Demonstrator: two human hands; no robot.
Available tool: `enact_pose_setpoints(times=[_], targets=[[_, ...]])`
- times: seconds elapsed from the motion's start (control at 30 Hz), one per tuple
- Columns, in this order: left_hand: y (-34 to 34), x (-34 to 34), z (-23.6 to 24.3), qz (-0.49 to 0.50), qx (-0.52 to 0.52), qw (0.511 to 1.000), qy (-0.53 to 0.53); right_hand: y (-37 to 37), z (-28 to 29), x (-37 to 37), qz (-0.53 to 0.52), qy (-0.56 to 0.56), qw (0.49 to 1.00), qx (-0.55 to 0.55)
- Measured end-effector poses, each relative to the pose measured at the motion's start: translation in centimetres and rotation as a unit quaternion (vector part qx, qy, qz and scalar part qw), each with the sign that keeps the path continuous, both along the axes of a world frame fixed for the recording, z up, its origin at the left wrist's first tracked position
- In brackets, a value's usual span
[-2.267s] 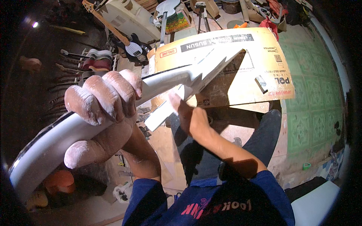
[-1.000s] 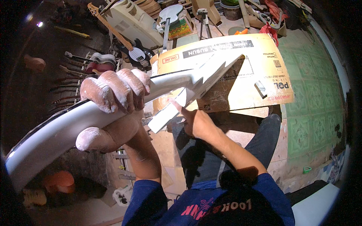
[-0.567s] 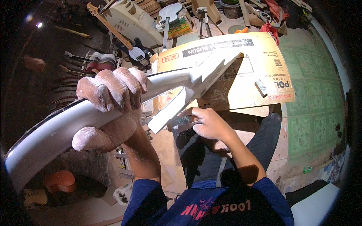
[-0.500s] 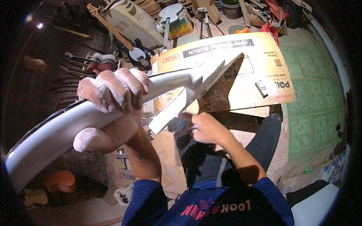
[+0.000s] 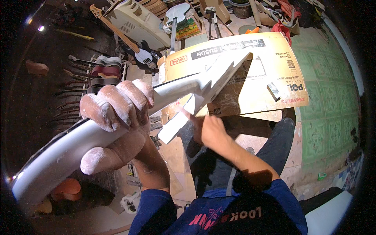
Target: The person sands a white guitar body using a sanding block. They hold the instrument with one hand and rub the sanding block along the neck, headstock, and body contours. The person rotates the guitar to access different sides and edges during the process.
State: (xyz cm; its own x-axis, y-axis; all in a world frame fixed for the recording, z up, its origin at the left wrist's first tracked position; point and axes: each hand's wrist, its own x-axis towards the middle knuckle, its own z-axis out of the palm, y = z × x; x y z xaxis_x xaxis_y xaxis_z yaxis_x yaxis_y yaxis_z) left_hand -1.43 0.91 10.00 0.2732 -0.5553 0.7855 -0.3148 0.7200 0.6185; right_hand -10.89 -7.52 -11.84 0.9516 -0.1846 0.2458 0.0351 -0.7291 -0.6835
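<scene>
A glossy white, pointed instrument body [image 5: 58, 160] with a dark edge runs diagonally across my view, its jagged tip over a cardboard sheet [image 5: 286, 70]. My left hand [image 5: 115, 109], dusted with pale powder, is closed around its long curved arm, fingers over the top and thumb beneath. My right hand [image 5: 205, 129] is at the lower angled prong, index finger reaching to its edge, other fingers curled; what they hold, if anything, is hidden or blurred. A small dark-edged block [image 5: 274, 91] lies on the cardboard.
Several hanging guitars [image 5: 105, 70] fill the dim left side. Behind the cardboard stand a black electric guitar [image 5: 143, 58], a pale casing [image 5: 137, 27] and a tripod [image 5: 213, 23]. Green floor tiles [image 5: 325, 109] are at right; an orange guitar body [image 5: 66, 190] is lower left.
Since half a second ago my right hand has risen slightly to the lower prong, its index finger now extended toward it. The white piece and my left hand sit a little lower in view.
</scene>
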Motion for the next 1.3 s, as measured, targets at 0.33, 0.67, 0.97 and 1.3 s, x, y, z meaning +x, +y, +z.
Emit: enact_pose_setpoints(times=[0.33, 0.67, 0.97, 1.3], targets=[[-0.3, 0.2, 0.2, 0.001, 0.002, 1.000, 0.006, 1.1, 1.8, -1.5, 0.124, 0.055, 0.979, 0.155], [-0.6, 0.0, 0.1, 0.008, 0.001, 1.000, 0.000, 1.1, -1.5, -1.1, 0.097, 0.103, 0.982, 0.127], [-1.5, -0.6, 0.1, 0.014, -0.020, 1.000, -0.002, -2.2, 0.7, -0.9, -0.079, 0.059, 0.995, 0.022], [-1.0, 0.5, 0.1, -0.007, -0.012, 1.000, -0.012, -0.9, 2.0, -0.8, 0.136, 0.138, 0.974, 0.118]])
